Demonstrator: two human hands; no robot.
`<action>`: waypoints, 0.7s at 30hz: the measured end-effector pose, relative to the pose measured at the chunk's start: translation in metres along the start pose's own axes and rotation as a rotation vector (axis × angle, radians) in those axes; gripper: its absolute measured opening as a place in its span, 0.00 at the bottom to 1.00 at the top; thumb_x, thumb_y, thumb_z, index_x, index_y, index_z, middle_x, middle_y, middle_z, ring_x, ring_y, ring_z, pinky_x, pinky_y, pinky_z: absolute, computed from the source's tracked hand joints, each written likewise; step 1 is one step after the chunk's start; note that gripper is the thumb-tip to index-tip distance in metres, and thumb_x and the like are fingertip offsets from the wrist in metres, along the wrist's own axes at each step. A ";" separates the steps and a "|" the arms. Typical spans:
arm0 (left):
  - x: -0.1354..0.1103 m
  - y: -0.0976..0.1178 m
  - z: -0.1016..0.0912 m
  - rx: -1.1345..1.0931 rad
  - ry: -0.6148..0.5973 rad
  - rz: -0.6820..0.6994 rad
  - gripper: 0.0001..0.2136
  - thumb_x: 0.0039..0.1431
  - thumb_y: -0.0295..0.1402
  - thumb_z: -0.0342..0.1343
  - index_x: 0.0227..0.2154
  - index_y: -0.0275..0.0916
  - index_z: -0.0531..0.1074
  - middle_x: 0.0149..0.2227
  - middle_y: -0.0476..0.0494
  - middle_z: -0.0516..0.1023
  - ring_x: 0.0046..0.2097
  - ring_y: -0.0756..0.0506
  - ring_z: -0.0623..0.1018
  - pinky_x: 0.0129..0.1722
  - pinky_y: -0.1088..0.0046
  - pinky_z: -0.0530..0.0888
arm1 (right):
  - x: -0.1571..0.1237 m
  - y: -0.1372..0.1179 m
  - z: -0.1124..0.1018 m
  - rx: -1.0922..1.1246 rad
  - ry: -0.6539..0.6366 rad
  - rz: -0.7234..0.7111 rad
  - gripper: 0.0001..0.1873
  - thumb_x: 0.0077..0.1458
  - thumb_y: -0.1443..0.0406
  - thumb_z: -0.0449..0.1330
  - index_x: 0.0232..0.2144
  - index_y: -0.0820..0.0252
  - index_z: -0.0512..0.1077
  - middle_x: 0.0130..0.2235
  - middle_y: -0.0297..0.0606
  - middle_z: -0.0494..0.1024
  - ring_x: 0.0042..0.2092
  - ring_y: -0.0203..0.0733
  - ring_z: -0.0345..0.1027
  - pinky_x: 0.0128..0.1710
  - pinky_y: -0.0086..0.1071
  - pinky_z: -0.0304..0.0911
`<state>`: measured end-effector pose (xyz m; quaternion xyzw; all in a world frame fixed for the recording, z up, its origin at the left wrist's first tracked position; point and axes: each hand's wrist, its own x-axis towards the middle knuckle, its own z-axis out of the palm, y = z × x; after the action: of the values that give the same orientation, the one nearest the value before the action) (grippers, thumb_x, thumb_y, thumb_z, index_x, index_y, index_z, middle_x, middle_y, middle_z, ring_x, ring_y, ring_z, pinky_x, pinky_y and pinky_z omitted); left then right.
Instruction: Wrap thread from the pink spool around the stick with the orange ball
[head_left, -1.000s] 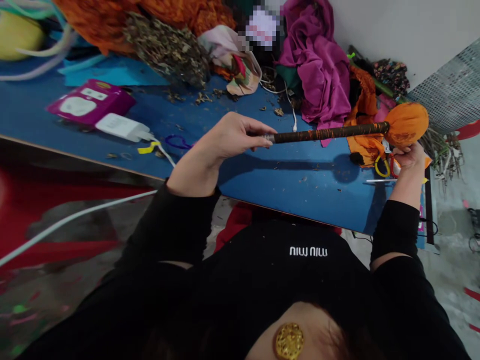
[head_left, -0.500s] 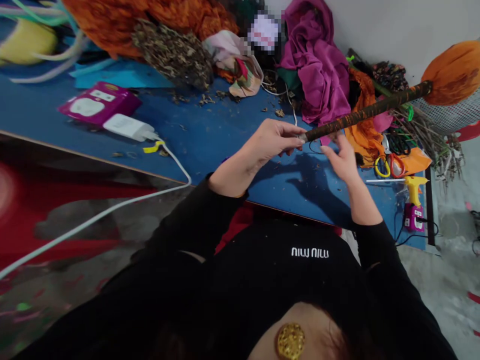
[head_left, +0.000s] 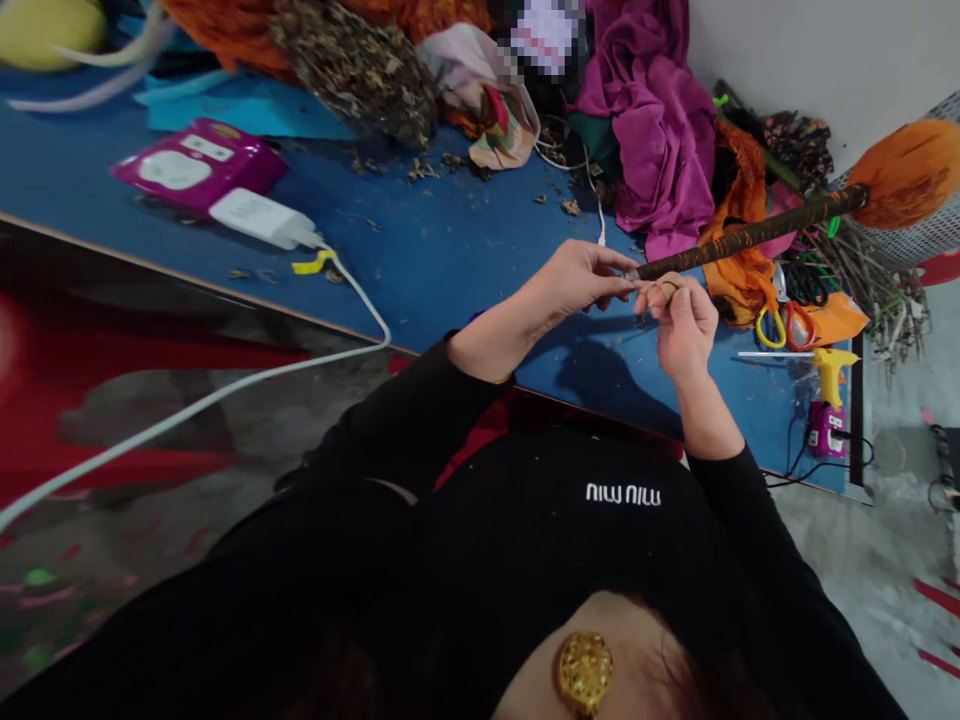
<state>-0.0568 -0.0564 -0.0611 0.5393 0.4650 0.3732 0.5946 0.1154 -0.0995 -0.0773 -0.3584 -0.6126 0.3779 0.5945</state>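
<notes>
My left hand (head_left: 577,285) pinches the near end of a long dark stick (head_left: 750,235) streaked with orange. The stick slants up to the right and ends in an orange cloth-wrapped ball (head_left: 907,170). My right hand (head_left: 679,320) is closed right at the same stick end, fingertips meeting those of the left hand, with a thin loop, perhaps a rubber band, between them. Both hands hover above the blue table (head_left: 450,250).
A purple box (head_left: 195,165) and a white charger (head_left: 259,217) with its cable lie at the left. Magenta cloth (head_left: 652,130), orange cloth and dried plant bits pile up at the back. Scissors (head_left: 784,325) and a yellow glue gun (head_left: 829,375) lie at the right, near dry twigs.
My right hand left the orange ball end, came to the near end of the stick and closed there. The ball end swung up and to the right. My left hand kept its hold.
</notes>
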 end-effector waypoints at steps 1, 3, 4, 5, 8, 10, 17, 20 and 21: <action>0.000 -0.002 0.002 0.000 -0.007 0.000 0.16 0.51 0.21 0.66 0.45 0.30 0.86 0.21 0.50 0.77 0.21 0.54 0.70 0.23 0.78 0.66 | 0.001 0.003 0.003 0.040 0.048 0.043 0.27 0.67 0.42 0.58 0.27 0.55 0.69 0.25 0.28 0.61 0.26 0.31 0.59 0.36 0.34 0.69; 0.001 -0.007 0.006 0.009 -0.017 0.012 0.14 0.48 0.20 0.67 0.40 0.30 0.86 0.21 0.51 0.76 0.21 0.55 0.69 0.24 0.77 0.68 | 0.001 0.006 0.007 0.048 0.159 0.118 0.28 0.64 0.41 0.61 0.26 0.55 0.68 0.24 0.26 0.57 0.23 0.28 0.48 0.27 0.29 0.57; 0.001 -0.010 0.008 0.017 -0.008 0.026 0.13 0.47 0.20 0.67 0.38 0.30 0.86 0.21 0.51 0.76 0.22 0.55 0.69 0.24 0.77 0.68 | 0.000 0.005 0.009 0.031 0.204 0.147 0.28 0.62 0.40 0.62 0.25 0.56 0.67 0.23 0.26 0.57 0.23 0.28 0.46 0.25 0.29 0.53; 0.002 -0.014 0.010 0.028 0.006 0.044 0.12 0.47 0.21 0.67 0.37 0.31 0.86 0.22 0.50 0.77 0.22 0.55 0.69 0.25 0.77 0.68 | -0.001 0.004 0.010 0.011 0.238 0.169 0.29 0.62 0.40 0.62 0.25 0.56 0.66 0.23 0.26 0.57 0.23 0.28 0.46 0.25 0.29 0.50; 0.004 -0.023 0.015 0.061 0.055 0.097 0.13 0.48 0.23 0.67 0.38 0.31 0.86 0.25 0.48 0.80 0.22 0.54 0.70 0.25 0.77 0.68 | -0.007 -0.004 0.012 -0.034 0.286 0.195 0.30 0.62 0.40 0.62 0.24 0.56 0.66 0.24 0.27 0.59 0.24 0.28 0.47 0.25 0.29 0.49; 0.005 -0.029 0.017 0.086 0.062 0.115 0.15 0.49 0.26 0.67 0.41 0.31 0.87 0.27 0.47 0.82 0.23 0.54 0.70 0.25 0.76 0.68 | -0.012 -0.007 0.013 -0.054 0.296 0.187 0.30 0.62 0.40 0.61 0.24 0.56 0.66 0.24 0.27 0.59 0.24 0.28 0.47 0.25 0.29 0.50; 0.003 -0.028 0.014 0.367 0.084 0.174 0.16 0.51 0.31 0.66 0.44 0.37 0.88 0.35 0.44 0.87 0.35 0.47 0.79 0.34 0.74 0.71 | -0.021 -0.011 0.012 -0.106 0.151 0.122 0.27 0.68 0.44 0.59 0.27 0.57 0.71 0.25 0.27 0.64 0.26 0.28 0.55 0.28 0.28 0.57; -0.002 -0.017 0.009 0.488 0.088 0.145 0.16 0.53 0.32 0.65 0.45 0.40 0.88 0.39 0.44 0.88 0.40 0.44 0.82 0.39 0.72 0.73 | -0.008 -0.021 0.003 -0.201 0.008 0.029 0.28 0.69 0.43 0.56 0.27 0.55 0.72 0.29 0.32 0.71 0.35 0.35 0.70 0.43 0.36 0.73; -0.004 -0.013 0.008 0.518 0.090 0.126 0.16 0.54 0.32 0.65 0.45 0.41 0.88 0.41 0.45 0.88 0.42 0.43 0.83 0.40 0.71 0.74 | -0.002 -0.025 0.000 -0.241 -0.029 -0.007 0.27 0.69 0.43 0.56 0.27 0.54 0.72 0.31 0.34 0.73 0.40 0.39 0.74 0.49 0.41 0.74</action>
<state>-0.0506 -0.0642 -0.0738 0.6843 0.5365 0.3016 0.3911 0.1160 -0.1127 -0.0564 -0.4198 -0.6634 0.3046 0.5393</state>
